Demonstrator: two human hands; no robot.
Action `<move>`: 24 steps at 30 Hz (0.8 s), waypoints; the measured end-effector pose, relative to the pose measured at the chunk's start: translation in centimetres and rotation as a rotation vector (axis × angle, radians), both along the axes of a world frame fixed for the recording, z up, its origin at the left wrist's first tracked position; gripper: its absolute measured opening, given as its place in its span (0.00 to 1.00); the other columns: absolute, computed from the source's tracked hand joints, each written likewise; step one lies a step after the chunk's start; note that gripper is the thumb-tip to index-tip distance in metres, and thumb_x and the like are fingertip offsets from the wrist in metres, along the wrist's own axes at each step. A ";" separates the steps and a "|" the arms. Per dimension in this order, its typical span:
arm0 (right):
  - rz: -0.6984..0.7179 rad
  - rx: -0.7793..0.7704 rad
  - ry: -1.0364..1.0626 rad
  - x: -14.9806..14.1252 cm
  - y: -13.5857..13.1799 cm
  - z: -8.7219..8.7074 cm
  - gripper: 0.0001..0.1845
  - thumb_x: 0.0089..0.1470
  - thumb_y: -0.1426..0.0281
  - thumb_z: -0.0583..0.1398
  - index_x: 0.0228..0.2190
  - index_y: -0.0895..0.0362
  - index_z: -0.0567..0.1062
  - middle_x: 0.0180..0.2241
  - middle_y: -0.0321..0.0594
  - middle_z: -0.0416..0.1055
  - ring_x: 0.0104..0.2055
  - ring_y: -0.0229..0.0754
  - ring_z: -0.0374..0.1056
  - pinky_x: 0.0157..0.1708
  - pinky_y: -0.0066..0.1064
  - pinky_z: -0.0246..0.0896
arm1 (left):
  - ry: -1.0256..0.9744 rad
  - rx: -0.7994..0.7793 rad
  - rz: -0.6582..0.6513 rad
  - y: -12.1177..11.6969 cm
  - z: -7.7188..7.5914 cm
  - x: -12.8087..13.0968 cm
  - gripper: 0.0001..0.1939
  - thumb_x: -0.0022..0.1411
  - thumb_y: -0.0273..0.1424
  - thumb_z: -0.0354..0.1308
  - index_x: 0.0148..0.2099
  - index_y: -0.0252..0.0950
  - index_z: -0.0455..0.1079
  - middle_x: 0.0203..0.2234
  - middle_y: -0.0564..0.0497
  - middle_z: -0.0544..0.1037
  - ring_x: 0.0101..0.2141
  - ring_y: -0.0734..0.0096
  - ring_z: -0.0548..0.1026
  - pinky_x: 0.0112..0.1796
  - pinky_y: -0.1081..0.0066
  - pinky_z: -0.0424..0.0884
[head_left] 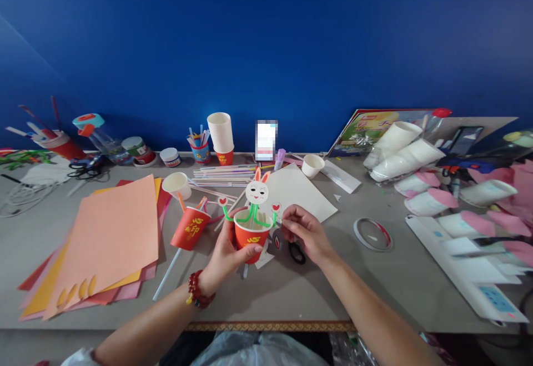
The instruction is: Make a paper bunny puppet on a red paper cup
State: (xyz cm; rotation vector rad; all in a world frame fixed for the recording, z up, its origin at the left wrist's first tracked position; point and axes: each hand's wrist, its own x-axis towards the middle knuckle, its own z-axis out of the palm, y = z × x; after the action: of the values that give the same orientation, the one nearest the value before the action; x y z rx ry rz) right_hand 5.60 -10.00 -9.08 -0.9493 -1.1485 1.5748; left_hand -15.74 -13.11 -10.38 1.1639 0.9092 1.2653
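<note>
My left hand [231, 246] is wrapped round a red paper cup [252, 237] with gold writing and holds it upright above the table. Out of the cup rises a white paper rabbit face [257, 189] with orange ears. Bent green arms [227, 214] carry small white discs with red hearts. A straw end shows below the cup. Close beside the right heart disc [276, 209], my right hand [303, 230] has its fingers pinched together; what lies between them is too small to make out. Black-handled scissors [297, 253] lie partly under that hand.
To the left lie a second red cup [190, 228] with a straw and stacked coloured paper [116, 238]. Straws [225, 175], a white sheet [310, 191] and a stack of white cups [219, 130] are behind. Rightward sit a tape roll [373, 235], bagged cups [406, 152] and a power strip [458, 266].
</note>
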 end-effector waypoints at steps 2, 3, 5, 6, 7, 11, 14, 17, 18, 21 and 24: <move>-0.004 0.003 -0.006 0.0 0.0 -0.1 0.11 0.53 0.64 0.66 0.30 0.56 0.70 0.21 0.30 0.68 0.21 0.32 0.61 0.21 0.23 0.56 | 0.010 0.007 0.002 0.0 0.0 0.0 0.38 0.51 0.34 0.71 0.61 0.40 0.59 0.54 0.43 0.72 0.53 0.53 0.72 0.52 0.60 0.70; -0.009 0.006 -0.008 0.0 0.0 -0.1 0.11 0.53 0.63 0.66 0.30 0.56 0.70 0.21 0.30 0.68 0.21 0.32 0.61 0.21 0.23 0.56 | 0.017 0.011 0.006 0.1 0.0 0.0 0.38 0.51 0.34 0.71 0.61 0.40 0.59 0.53 0.42 0.72 0.53 0.53 0.72 0.52 0.60 0.71; -0.015 0.013 -0.011 0.0 0.0 -0.1 0.11 0.53 0.63 0.66 0.30 0.56 0.71 0.21 0.30 0.68 0.21 0.32 0.62 0.21 0.23 0.56 | 0.034 0.021 0.019 0.1 0.0 0.0 0.39 0.50 0.35 0.72 0.61 0.39 0.59 0.53 0.42 0.72 0.53 0.52 0.72 0.51 0.59 0.71; -0.017 0.015 -0.013 0.0 0.0 -0.1 0.11 0.53 0.63 0.67 0.30 0.56 0.71 0.21 0.30 0.68 0.21 0.32 0.62 0.21 0.23 0.56 | 0.040 0.027 0.025 0.2 0.0 0.1 0.39 0.49 0.36 0.72 0.60 0.39 0.59 0.52 0.42 0.73 0.53 0.52 0.72 0.51 0.59 0.71; -0.018 0.015 -0.014 0.0 -0.1 0.0 0.11 0.53 0.63 0.67 0.30 0.56 0.71 0.21 0.30 0.68 0.21 0.32 0.62 0.21 0.23 0.56 | 0.040 0.034 0.028 0.2 -0.1 0.1 0.39 0.49 0.36 0.72 0.60 0.39 0.59 0.52 0.42 0.73 0.52 0.52 0.72 0.50 0.59 0.71; -0.011 0.016 -0.018 -0.1 -0.2 0.2 0.11 0.53 0.63 0.67 0.30 0.56 0.72 0.21 0.30 0.68 0.21 0.32 0.62 0.22 0.23 0.56 | 0.030 0.037 0.025 0.2 -0.5 0.1 0.36 0.49 0.34 0.72 0.57 0.40 0.60 0.51 0.44 0.73 0.51 0.55 0.73 0.50 0.61 0.71; -0.005 0.024 -0.011 -0.2 -0.2 0.2 0.12 0.52 0.63 0.68 0.30 0.56 0.72 0.22 0.30 0.67 0.21 0.31 0.61 0.22 0.23 0.56 | 0.045 0.023 0.029 0.1 -0.5 0.0 0.35 0.49 0.33 0.71 0.57 0.40 0.60 0.50 0.45 0.74 0.50 0.56 0.74 0.50 0.61 0.71; 0.013 0.023 0.003 -0.3 -0.2 0.2 0.12 0.52 0.62 0.68 0.30 0.56 0.73 0.23 0.30 0.67 0.21 0.31 0.61 0.22 0.23 0.56 | 0.062 0.006 0.023 0.0 -0.3 0.0 0.35 0.49 0.34 0.71 0.57 0.39 0.61 0.50 0.45 0.74 0.49 0.56 0.74 0.50 0.61 0.71; 0.020 0.022 0.005 -0.3 -0.2 0.2 0.12 0.52 0.62 0.68 0.30 0.56 0.73 0.23 0.30 0.67 0.21 0.31 0.61 0.22 0.23 0.56 | 0.066 0.002 0.027 0.0 -0.1 0.0 0.35 0.49 0.34 0.71 0.57 0.39 0.61 0.50 0.45 0.74 0.49 0.56 0.74 0.50 0.60 0.71; 0.039 0.019 0.010 -0.4 -0.2 0.1 0.12 0.52 0.62 0.68 0.31 0.56 0.73 0.23 0.31 0.68 0.22 0.31 0.62 0.22 0.24 0.56 | 0.068 0.002 0.042 -0.1 0.2 0.0 0.35 0.48 0.34 0.72 0.55 0.38 0.62 0.50 0.44 0.74 0.49 0.55 0.74 0.51 0.60 0.70; 0.045 0.022 0.014 -0.4 -0.3 0.2 0.13 0.52 0.61 0.68 0.32 0.56 0.73 0.24 0.31 0.68 0.22 0.31 0.62 0.22 0.24 0.56 | 0.051 0.001 0.033 -0.1 0.2 0.1 0.34 0.48 0.33 0.72 0.55 0.38 0.62 0.49 0.45 0.74 0.48 0.57 0.74 0.50 0.61 0.71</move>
State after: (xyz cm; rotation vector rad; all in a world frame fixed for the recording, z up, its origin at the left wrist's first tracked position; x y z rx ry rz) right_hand 5.16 -10.30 -8.90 -0.9021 -1.1824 1.5997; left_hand -15.68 -13.18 -10.17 1.1913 0.9692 1.2677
